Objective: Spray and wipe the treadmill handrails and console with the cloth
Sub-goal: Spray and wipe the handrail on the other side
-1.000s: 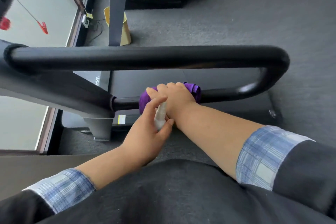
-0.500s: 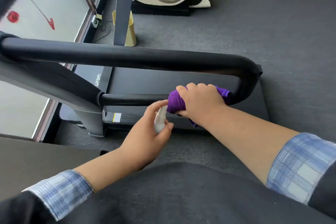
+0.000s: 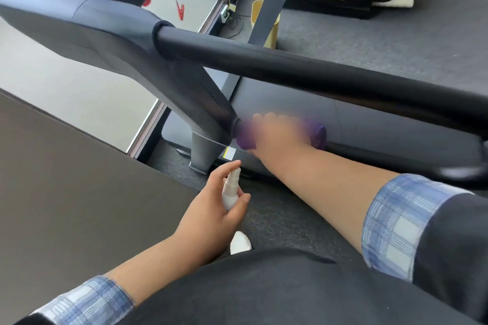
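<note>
A: Wiping lower handrail [image 3: 369,149], frame centre: right hand [image 3: 277,137] wraps purple cloth [image 3: 318,136], blurred.
B: Left hand [image 3: 211,216] grips spray bottle [image 3: 230,191]. Cloth's probably soft; bunch it around the bar.

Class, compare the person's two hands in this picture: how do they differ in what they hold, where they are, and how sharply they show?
The right hand grips the purple cloth around the lower handrail; the left hand holds a small white spray bottle. The right hand touches the treadmill; the left hand hangs clear of it, nearer the body. The right hand shows blurred, the left hand sharp. Both wear rolled plaid cuffs.
</note>
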Available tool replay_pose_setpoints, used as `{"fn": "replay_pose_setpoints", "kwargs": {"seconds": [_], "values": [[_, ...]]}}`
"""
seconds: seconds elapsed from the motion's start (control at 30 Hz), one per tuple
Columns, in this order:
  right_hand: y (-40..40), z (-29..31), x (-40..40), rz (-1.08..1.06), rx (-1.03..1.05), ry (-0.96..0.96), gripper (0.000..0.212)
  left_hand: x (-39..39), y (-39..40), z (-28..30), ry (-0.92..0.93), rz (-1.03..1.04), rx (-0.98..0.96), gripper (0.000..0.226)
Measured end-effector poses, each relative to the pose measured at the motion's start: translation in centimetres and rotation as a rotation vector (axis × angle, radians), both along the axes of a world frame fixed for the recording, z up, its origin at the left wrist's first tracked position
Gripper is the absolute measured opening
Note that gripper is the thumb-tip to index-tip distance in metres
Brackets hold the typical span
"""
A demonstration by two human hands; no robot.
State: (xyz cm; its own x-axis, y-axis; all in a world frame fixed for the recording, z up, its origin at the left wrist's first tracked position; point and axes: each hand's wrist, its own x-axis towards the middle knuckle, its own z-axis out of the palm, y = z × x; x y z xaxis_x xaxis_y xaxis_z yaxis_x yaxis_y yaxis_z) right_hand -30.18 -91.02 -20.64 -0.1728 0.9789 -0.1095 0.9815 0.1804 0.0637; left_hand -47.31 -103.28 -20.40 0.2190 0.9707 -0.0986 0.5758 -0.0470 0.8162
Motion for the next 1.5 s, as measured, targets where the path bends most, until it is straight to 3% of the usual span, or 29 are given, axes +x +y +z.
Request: {"fn": "replay_pose_setpoints", "kwargs": {"seconds": [0.17,0.27,0.4,0.63,0.9,1.2,1.5], "values": [[1.5,-0.8,-3.4,-0.013,-0.008,0.008,0.038,-2.2,2.1,-0.5,0.024,-0.040,0.030,0.059],[0.7,-0.5,-2.3,0.028,0.035,0.020,0.047,-1.4,4.0,-0.3,0.023,-0.128,0.041,0.066],[-1.5,-0.2,1.5,-0.018,0.063,0.050,0.055,1.6,6.1,0.0,-0.038,-0.288,0.038,0.065],[-8.3,0.9,10.4,-0.218,0.097,-0.081,0.076,5.9,7.6,0.3,-0.117,-0.517,0.012,0.056],[-13.6,0.9,16.3,-0.440,0.105,-0.134,0.089,5.5,9.2,0.2,-0.092,-0.568,0.046,0.057],[-10.9,-0.3,10.6,-0.504,0.174,-0.065,0.079,-0.1,10.2,0.5,0.005,-0.472,0.094,0.062],[-1.7,-2.0,-5.1,-0.200,0.159,-0.030,0.047,-4.1,10.4,-0.1,0.099,-0.379,0.139,0.056]]}}
